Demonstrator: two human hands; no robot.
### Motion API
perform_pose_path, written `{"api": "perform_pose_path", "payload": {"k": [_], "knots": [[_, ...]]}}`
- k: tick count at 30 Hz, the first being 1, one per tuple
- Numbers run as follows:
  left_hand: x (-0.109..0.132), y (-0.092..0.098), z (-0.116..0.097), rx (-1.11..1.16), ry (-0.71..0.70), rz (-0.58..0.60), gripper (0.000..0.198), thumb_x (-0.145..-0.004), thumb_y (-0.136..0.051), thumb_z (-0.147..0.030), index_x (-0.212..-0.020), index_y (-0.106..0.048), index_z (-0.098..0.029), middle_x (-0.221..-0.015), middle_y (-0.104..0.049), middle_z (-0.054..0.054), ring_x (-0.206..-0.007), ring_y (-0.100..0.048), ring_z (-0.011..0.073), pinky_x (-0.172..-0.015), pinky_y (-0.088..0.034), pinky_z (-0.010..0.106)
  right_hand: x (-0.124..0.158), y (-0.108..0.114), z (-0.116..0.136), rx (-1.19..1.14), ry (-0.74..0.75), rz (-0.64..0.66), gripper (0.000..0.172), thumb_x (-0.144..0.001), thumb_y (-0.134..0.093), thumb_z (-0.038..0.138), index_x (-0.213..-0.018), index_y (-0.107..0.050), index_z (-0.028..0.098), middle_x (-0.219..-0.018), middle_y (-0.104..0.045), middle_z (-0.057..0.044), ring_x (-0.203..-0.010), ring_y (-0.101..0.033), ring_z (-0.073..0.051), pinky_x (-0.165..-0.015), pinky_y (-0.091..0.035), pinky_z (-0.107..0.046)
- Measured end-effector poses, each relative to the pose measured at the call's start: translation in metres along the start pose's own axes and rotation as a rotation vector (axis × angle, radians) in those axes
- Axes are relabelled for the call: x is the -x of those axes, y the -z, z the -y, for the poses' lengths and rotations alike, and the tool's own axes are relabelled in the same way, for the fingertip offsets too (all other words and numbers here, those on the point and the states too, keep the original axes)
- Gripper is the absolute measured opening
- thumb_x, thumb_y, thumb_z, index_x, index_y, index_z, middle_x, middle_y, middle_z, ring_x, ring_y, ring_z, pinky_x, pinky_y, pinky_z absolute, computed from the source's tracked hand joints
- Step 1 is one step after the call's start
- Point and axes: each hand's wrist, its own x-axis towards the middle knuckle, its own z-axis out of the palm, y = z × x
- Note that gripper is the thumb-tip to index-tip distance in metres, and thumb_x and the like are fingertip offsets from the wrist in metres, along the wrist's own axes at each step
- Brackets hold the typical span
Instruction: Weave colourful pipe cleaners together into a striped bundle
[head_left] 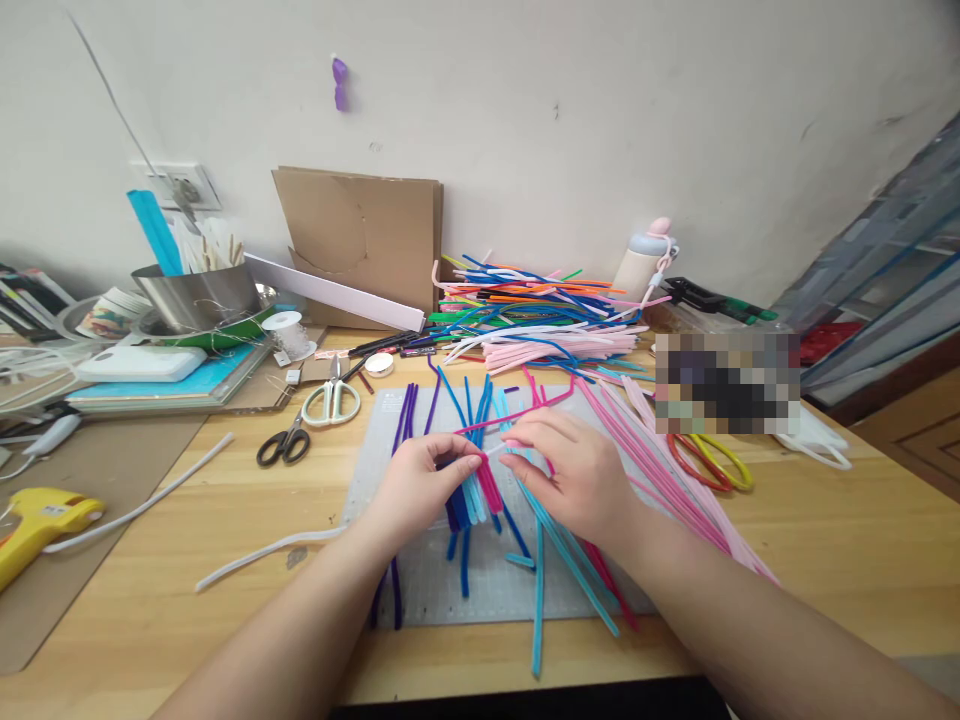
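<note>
Bundle of folded blue, cyan and magenta fuzzy pipe cleaners (474,500): I judge it light, bendy, non-slip. Left hand (420,480) grip clenched mid-bundle, the best hold; right hand (581,470) pinching pale fuzzy strand (493,455).

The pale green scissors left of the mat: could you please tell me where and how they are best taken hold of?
Grip the pale green scissors by their two handle loops, coming from above on the near right. They lie flat with loops toward the person and blades pointing at the wall; the black scissors crowd the near left.
</note>
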Motion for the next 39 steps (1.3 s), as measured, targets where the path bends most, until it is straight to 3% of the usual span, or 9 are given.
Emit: {"api": "perform_pose_path", "payload": {"k": [3,11,24,30,39], "knots": [[0.000,0.000,0.000,0.016,-0.019,0.054,0.021,-0.077,-0.057,-0.033,-0.082,-0.067,-0.016,-0.080,-0.069,0.003,-0.076,-0.059,0.0176,-0.072,-0.044,0.027,-0.001,0.001,-0.001,0.109,0.204,0.027,0.019,-0.087,-0.050,0.022,-0.101,-0.062,0.019,-0.099,-0.065,-0.007,-0.090,-0.055,-0.019,-0.079,-0.042,-0.033],[-0.001,-0.002,0.004,0.013,-0.018,0.108,0.020,-0.077,-0.057,-0.034,-0.080,-0.066,-0.016,-0.077,-0.068,0.002,-0.075,-0.059,0.0166,-0.072,-0.043,0.026,0.001,-0.007,-0.008,0.209,0.307,0.132,0.016,-0.088,-0.047,0.021,-0.090,-0.063,0.017,-0.085,-0.064,-0.006,-0.079,-0.051,-0.017,-0.072,-0.041,-0.031],[0.000,-0.001,0.003,-0.077,0.006,0.102,0.019,-0.073,-0.059,-0.033,-0.079,-0.070,-0.019,-0.077,-0.071,0.001,-0.075,-0.062,0.0181,-0.072,-0.045,0.027,0.006,-0.010,-0.004,0.206,0.296,0.165,0.020,-0.090,-0.043,0.021,-0.085,-0.063,0.017,-0.078,-0.062,-0.005,-0.075,-0.053,-0.016,-0.067,-0.040,-0.027],[0.001,-0.002,0.000,-0.063,-0.012,0.077,0.019,-0.074,-0.059,-0.032,-0.077,-0.071,-0.018,-0.076,-0.071,0.002,-0.073,-0.062,0.0182,-0.069,-0.045,0.027,0.009,-0.014,-0.001,0.165,0.234,0.104,0.027,-0.091,-0.039,0.024,-0.086,-0.064,0.018,-0.076,-0.062,-0.006,-0.073,-0.054,-0.016,-0.065,-0.040,-0.028],[0.002,0.005,-0.001,-0.167,-0.030,0.079,0.020,-0.076,-0.056,-0.034,-0.076,-0.069,-0.018,-0.073,-0.069,0.001,-0.068,-0.058,0.0165,-0.064,-0.042,0.026,-0.004,0.003,-0.010,0.242,0.305,0.160,0.021,-0.089,-0.045,0.019,-0.087,-0.066,0.018,-0.078,-0.066,-0.004,-0.072,-0.052,-0.016,-0.063,-0.038,-0.028]]}}
